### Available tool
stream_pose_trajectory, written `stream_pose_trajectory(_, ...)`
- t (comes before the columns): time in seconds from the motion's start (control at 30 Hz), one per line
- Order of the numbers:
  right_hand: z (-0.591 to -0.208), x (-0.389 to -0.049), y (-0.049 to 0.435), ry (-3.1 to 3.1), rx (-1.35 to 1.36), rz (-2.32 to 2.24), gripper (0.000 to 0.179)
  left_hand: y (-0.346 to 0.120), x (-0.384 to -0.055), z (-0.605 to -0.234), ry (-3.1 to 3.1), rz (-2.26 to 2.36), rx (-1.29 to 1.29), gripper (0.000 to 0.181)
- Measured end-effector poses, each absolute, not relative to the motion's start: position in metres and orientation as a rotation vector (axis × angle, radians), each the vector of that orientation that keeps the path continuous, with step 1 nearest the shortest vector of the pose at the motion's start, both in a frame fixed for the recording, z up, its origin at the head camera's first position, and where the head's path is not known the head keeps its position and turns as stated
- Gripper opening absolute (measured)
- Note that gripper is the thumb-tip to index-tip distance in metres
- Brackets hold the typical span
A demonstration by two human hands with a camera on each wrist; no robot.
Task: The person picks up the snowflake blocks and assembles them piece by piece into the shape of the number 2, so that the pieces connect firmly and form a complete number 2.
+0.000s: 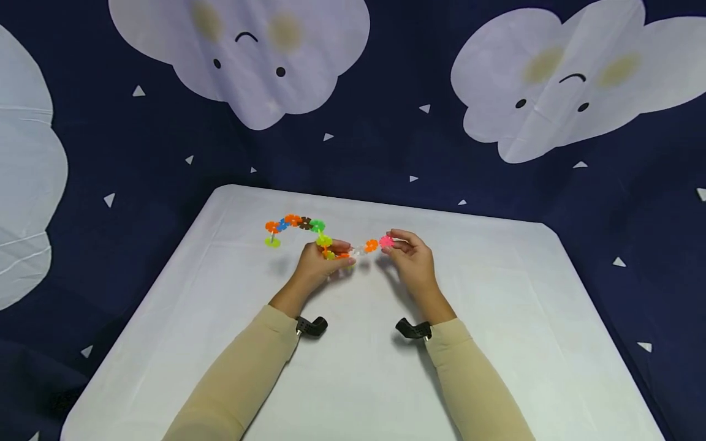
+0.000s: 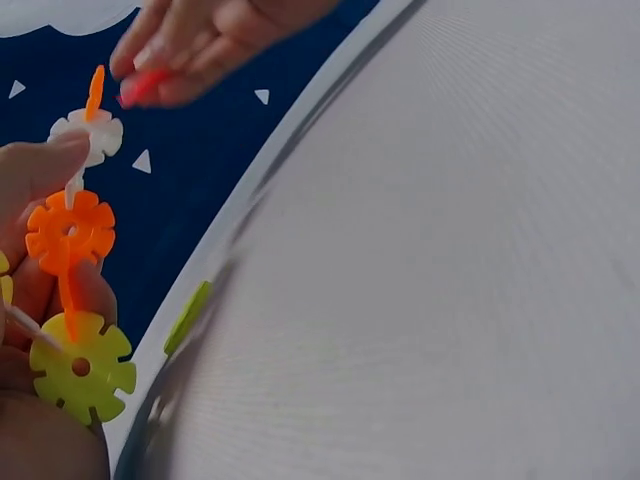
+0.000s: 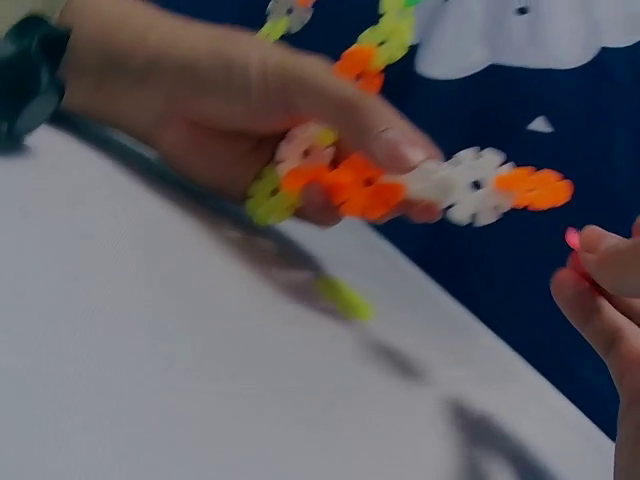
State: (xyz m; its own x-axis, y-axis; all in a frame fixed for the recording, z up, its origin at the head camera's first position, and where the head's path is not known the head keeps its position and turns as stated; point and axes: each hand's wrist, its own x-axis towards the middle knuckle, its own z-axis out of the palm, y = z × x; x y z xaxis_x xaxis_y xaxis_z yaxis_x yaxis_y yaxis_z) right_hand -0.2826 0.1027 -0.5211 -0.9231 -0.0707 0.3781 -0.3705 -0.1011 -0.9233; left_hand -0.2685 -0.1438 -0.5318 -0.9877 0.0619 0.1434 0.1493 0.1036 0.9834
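My left hand (image 1: 313,264) grips a chain of interlocking snowflake discs (image 1: 293,219), with its thumb on a white piece near one end. The chain curves up and left through green, brown, orange and blue discs. Beyond the thumb, a white disc (image 3: 476,187) and an orange disc (image 3: 536,187) stick out to the right. My right hand (image 1: 412,263) pinches a pink disc (image 1: 386,242) between thumb and fingers. In the right wrist view, a gap shows between the pink disc and the orange one.
A white-covered table (image 1: 496,343) lies beneath both hands. Behind it hangs a dark blue cloth (image 1: 386,159) with clouds and small triangles. A yellow-green disc (image 2: 188,318) shows below the left hand; whether it joins the chain I cannot tell.
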Motion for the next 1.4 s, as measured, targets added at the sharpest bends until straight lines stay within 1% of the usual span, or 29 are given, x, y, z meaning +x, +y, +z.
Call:
stream_pose_trajectory(0.17,-0.515,-0.278,0.113,-1.945,0.566,2.174,0.028,-0.145,-0.269,-0.532,-2.31,-2.04,-0.285,0.036)
stream_pose_trajectory(0.27,-0.513,-0.276,0.116,-1.979,0.6,2.143,0.026,-0.145,-0.269,-0.533,-2.311,-2.04,-0.303,0.035)
stream_pose_trajectory(0.43,-0.514,-0.275,0.119,-1.973,0.636,2.09,0.028,-0.144,-0.268,-0.533,-2.335,-2.035,-0.316,0.035)
stream_pose_trajectory(0.8,-0.515,-0.276,0.123,-1.991,0.79,1.948,0.025,-0.141,-0.269,-0.53,-2.405,-1.995,-0.325,0.035)
stream_pose_trajectory(1.03,-0.481,-0.253,0.116,-2.154,0.85,1.665,0.029,-0.141,-0.267,-0.528,-2.426,-1.993,-0.331,0.035)
stream_pose_trajectory(1.4,-0.483,-0.254,0.117,-2.163,0.903,1.459,0.033,-0.141,-0.267,-0.53,-2.436,-2.041,-0.325,0.036)
